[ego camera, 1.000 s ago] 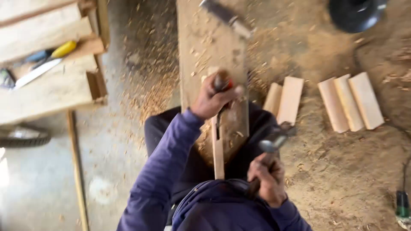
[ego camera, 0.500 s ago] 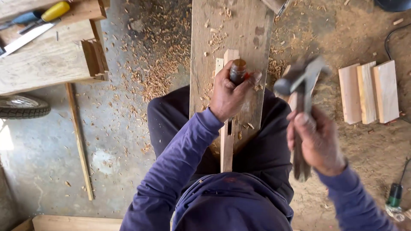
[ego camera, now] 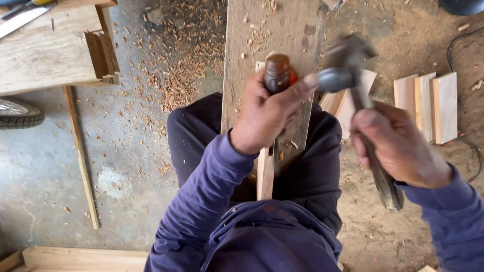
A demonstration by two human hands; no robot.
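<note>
My left hand (ego camera: 267, 116) grips a chisel (ego camera: 277, 73) with a dark brown handle, held upright on a narrow wooden strip (ego camera: 265, 174) that lies on a wide plank (ego camera: 257, 55) between my knees. My right hand (ego camera: 398, 146) holds a hammer (ego camera: 348, 65) by its dark wooden handle. The hammer's metal head is blurred and sits just right of the chisel's top, almost touching it. The chisel's blade is hidden behind my left hand.
Wood shavings (ego camera: 186, 65) cover the concrete floor left of the plank. Three short pale boards (ego camera: 428, 103) lie on the dirt at right. A wooden bench (ego camera: 50, 55) carrying a saw stands upper left, a tyre (ego camera: 17, 113) below it, a thin stick (ego camera: 80, 156) beside it.
My right hand has swung the hammer up and to the left, from low beside my body to the chisel's top. The view has moved closer; my left hand keeps hold of the chisel.
</note>
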